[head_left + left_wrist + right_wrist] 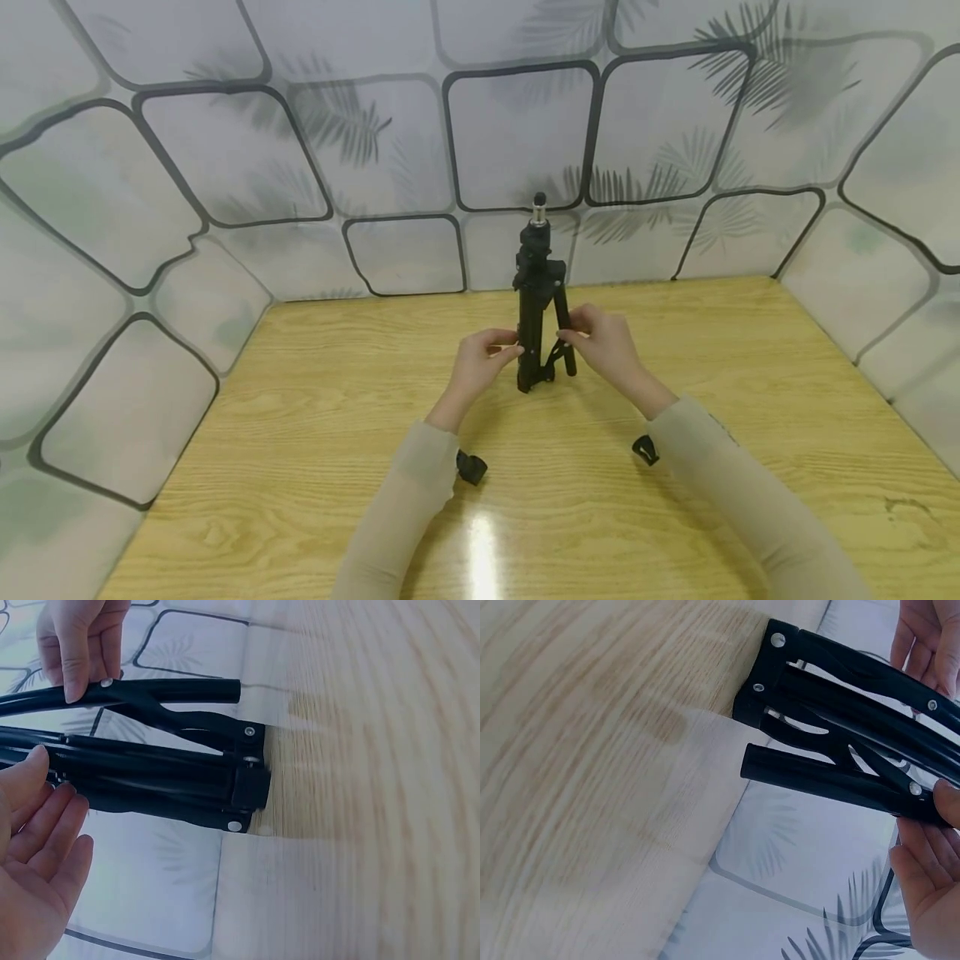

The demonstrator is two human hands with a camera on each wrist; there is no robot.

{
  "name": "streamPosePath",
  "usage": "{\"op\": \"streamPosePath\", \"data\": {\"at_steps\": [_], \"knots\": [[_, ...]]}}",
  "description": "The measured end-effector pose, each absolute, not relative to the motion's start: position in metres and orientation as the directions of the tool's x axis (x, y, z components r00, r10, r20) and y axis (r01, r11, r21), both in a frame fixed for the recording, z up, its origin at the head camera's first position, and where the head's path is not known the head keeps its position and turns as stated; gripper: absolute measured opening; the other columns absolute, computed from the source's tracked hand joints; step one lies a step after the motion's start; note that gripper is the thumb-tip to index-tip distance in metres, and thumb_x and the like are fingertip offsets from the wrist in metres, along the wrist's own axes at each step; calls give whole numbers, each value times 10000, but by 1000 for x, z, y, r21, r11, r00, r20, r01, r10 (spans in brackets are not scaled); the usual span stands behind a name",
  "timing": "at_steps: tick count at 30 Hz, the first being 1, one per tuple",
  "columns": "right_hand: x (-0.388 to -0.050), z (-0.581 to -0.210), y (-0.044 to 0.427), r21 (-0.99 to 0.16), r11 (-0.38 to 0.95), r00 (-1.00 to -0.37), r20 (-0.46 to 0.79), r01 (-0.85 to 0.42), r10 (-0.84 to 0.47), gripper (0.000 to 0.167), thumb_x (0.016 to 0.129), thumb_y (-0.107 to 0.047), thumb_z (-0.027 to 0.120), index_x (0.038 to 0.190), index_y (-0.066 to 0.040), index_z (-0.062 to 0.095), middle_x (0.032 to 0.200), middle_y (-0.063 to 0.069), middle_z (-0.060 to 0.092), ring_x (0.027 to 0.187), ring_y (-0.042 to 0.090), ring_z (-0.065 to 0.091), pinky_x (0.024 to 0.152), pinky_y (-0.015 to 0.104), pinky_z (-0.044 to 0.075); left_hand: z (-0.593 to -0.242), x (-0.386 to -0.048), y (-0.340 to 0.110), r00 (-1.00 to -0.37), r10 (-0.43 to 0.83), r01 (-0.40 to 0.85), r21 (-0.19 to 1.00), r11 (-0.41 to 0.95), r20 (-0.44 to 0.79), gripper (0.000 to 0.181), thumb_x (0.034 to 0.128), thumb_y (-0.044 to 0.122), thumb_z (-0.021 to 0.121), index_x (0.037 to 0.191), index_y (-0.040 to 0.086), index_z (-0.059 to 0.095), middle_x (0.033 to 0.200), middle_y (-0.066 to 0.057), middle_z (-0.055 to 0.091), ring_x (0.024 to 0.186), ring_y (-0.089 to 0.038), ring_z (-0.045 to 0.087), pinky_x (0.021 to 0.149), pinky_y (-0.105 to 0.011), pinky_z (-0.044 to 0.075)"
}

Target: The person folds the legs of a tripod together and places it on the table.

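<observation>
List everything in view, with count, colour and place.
Table: 1, yellow-brown wood grain, below everything
Patterned wall covering: panel count unclear, pale with grey outlines and leaves, behind and beside the table
Tripod: 1, black with silver near the top, upright toward the table's far side
Small objects: 2, black, one beside each sleeve; identity unclear
Sleeves: 2, beige, on the forearms
Left hand: 1, bare, pinching the tripod
Right hand: 1, bare, pinching the tripod's angled leg

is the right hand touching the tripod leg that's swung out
Touching. The right wrist view shows the right hand pinching the swung-out leg between thumb and fingers.
</observation>
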State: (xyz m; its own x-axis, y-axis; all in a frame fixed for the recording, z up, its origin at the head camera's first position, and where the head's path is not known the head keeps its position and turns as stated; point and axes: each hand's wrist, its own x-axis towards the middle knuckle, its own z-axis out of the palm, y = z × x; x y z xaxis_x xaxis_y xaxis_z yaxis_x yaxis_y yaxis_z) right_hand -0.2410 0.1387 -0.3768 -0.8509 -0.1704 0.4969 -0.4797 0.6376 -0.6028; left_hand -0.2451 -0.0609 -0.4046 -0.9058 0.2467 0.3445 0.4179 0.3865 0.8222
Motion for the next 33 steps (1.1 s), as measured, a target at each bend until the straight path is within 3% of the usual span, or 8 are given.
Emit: {"op": "streamPosePath", "data": {"at_steps": [8, 18, 25, 33], "knots": [[-240, -378, 138, -611, 672, -889, 426, -418, -166, 200, 777, -136, 689, 897, -1, 603, 824, 127, 656, 779, 272, 629, 654, 392, 507, -404, -245, -59, -920, 234, 388, 823, 415, 316, 279, 804, 192, 658, 1027, 25, 642, 985, -77, 639, 931, -182, 579, 811, -306, 461], [-235, -376, 137, -597, 682, -886, 430, -422, -172, 212, 772, -178, 697, 876, -15, 610, 797, 101, 653, 752, 247, 626, 651, 386, 504, -404, -245, -56, -932, 199, 361, 822, 439, 303, 284, 787, 204, 679, 1013, 34, 647, 970, -68, 639, 920, -198, 580, 806, -293, 459], [-235, -379, 141, -648, 634, -897, 402, -422, -186, 199, 768, -140, 699, 895, -18, 607, 832, 104, 651, 819, 279, 616, 726, 422, 487, -405, -246, -54, -925, 200, 379, 805, 456, 323, 257, 792, 191, 673, 996, 35, 655, 954, -65, 645, 912, -174, 581, 804, -278, 457], [-233, -382, 145, -648, 642, -908, 356, -409, -219, 227, 769, -151, 698, 932, -20, 609, 876, 110, 650, 841, 285, 613, 721, 423, 489, -403, -246, -53, -924, 208, 382, 791, 477, 320, 259, 808, 190, 656, 1011, 31, 652, 966, -70, 643, 922, -179, 581, 812, -282, 455]]}}
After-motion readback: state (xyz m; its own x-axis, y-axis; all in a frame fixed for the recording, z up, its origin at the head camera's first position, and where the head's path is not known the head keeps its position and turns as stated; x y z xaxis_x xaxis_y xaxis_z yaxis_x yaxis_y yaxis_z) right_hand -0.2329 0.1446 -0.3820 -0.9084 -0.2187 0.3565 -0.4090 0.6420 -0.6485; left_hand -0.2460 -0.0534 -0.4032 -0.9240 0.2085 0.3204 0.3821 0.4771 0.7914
